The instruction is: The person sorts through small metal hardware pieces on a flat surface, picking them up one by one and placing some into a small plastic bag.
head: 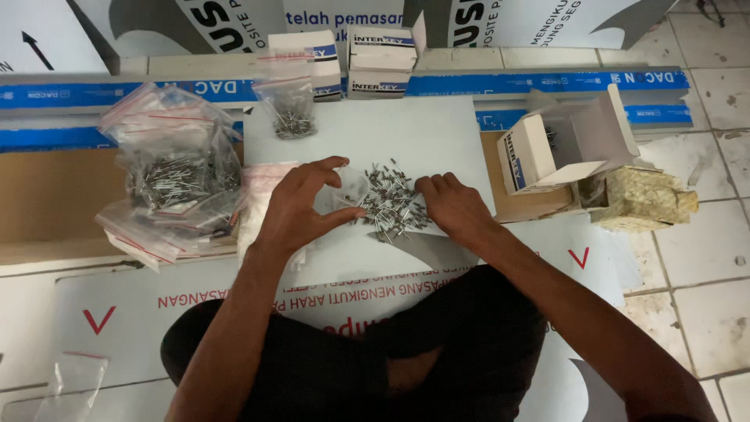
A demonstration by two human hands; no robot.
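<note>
A loose heap of small grey metal rivets (pixel 388 202) lies on a white sheet (pixel 422 133) in front of me. My left hand (pixel 301 207) pinches a small clear plastic bag (pixel 349 187) at the heap's left edge, thumb and fingers holding its mouth. My right hand (pixel 451 205) rests palm down on the heap's right side, its fingers curled over the rivets. Whether it grips any is hidden.
A pile of filled clear bags (pixel 172 184) lies at the left on cardboard. One filled bag (pixel 289 109) stands at the back. Two closed white boxes (pixel 348 62) sit behind, an open white box (pixel 558 144) at right. An empty bag (pixel 74 379) lies lower left.
</note>
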